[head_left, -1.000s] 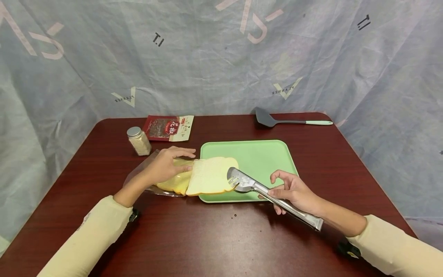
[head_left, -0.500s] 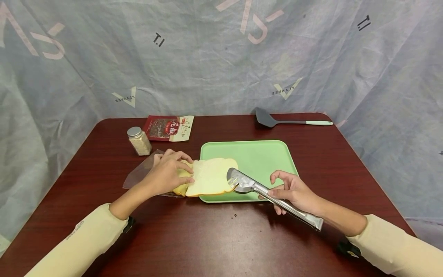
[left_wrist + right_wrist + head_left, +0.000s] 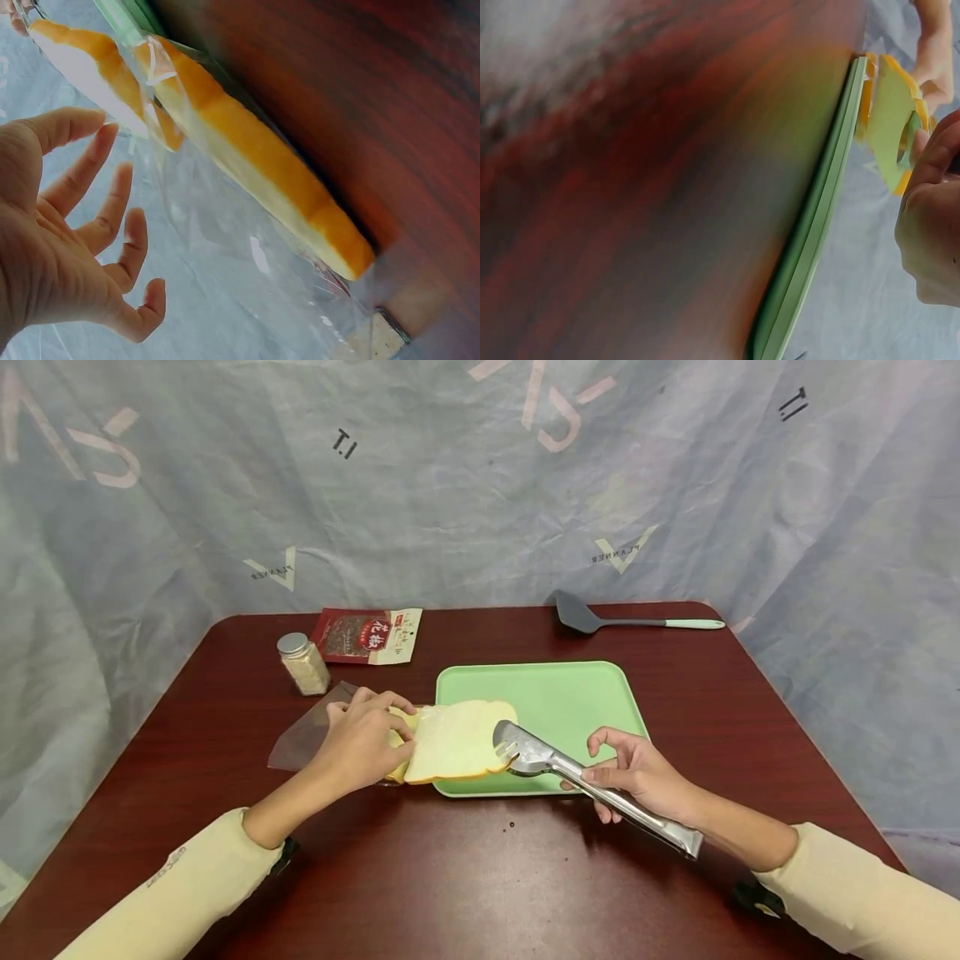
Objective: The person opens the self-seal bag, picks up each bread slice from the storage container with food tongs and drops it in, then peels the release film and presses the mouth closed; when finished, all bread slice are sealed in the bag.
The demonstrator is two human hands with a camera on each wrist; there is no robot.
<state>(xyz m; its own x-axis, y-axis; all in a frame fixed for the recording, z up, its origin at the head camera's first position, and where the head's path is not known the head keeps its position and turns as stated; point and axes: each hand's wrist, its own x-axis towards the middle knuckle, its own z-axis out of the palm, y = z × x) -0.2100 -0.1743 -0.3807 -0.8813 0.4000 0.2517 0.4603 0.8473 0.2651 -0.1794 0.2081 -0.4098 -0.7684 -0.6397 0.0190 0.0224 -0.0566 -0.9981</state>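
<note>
My right hand [image 3: 637, 777] holds metal tongs [image 3: 592, 789], whose tips clasp the right edge of a white bread slice [image 3: 457, 739]. That slice extends over the left part of a green tray [image 3: 558, 693]. Its left end meets the mouth of a clear bag [image 3: 300, 739]. My left hand [image 3: 360, 739] hovers at the bag's mouth, fingers bent and spread, holding nothing visible. In the left wrist view, more bread [image 3: 262, 157] lies inside the bag beside the left hand [image 3: 67, 225]. The right wrist view shows part of the right hand [image 3: 934, 217] past the tray edge [image 3: 817, 225].
Behind the bag stand a jar with a grey lid [image 3: 305, 668] and a red and white packet [image 3: 367, 637]. A dark spatula with a pale handle [image 3: 600, 620] lies near the table's back edge. A grey cloth [image 3: 480, 485] hangs behind the table.
My left hand has gone from lying stretched over the bag to bent, spread fingers at its mouth. The tongs and the slice have hardly moved.
</note>
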